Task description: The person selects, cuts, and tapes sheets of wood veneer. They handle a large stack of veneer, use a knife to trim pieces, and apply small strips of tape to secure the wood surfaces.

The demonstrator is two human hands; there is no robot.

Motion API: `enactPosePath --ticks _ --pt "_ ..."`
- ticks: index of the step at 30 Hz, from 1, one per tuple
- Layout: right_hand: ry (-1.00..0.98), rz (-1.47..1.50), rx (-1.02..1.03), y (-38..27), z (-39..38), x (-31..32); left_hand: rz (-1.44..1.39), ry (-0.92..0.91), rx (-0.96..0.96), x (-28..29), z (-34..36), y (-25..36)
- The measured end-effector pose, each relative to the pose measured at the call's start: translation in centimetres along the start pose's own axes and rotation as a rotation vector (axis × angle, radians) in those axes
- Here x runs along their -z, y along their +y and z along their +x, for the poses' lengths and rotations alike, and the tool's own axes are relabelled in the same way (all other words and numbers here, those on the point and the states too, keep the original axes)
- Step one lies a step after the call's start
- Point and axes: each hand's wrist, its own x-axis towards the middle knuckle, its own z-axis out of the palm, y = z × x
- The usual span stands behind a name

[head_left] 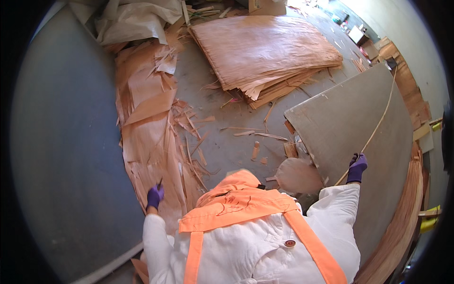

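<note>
My left hand point(155, 196), in a purple glove, is closed over the strip of reddish-brown veneer sheets point(146, 146) on the left. A thin, dark, pointed thing point(160, 181) sticks up from its fingers, too small to name. On the right, my right hand point(357, 167), gloved in purple too, is closed around a long thin pale stick point(378, 124). The stick slants over a large grey board point(352, 113), its far end near the board's far corner. Whether the stick touches the board I cannot tell.
A stack of wide veneer sheets point(265, 47) lies on the grey floor ahead. Veneer scraps point(255, 150) litter the floor between the boards. A large dark grey panel point(71, 142) fills the left side. Crumpled pale sheeting point(137, 21) lies far left; long veneer pieces point(402, 217) line the right.
</note>
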Motion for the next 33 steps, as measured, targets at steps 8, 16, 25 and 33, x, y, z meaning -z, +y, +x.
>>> enactPosePath --ticks 8,16,25,33 --pt "-0.002 0.099 0.034 1.7 -1.7 -24.7 -0.178 0.029 -0.353 7.7 24.5 21.4" --pt "-0.195 0.196 0.01 3.1 4.2 -54.8 0.129 -0.111 0.162 11.1 28.0 15.6" --pt "-0.41 0.029 -0.707 27.4 0.1 -74.5 0.164 -0.117 0.239 20.1 52.2 23.4" --pt "-0.014 -0.052 -0.442 30.5 -6.3 -90.0 0.299 -0.087 -0.567 28.1 78.2 61.3"
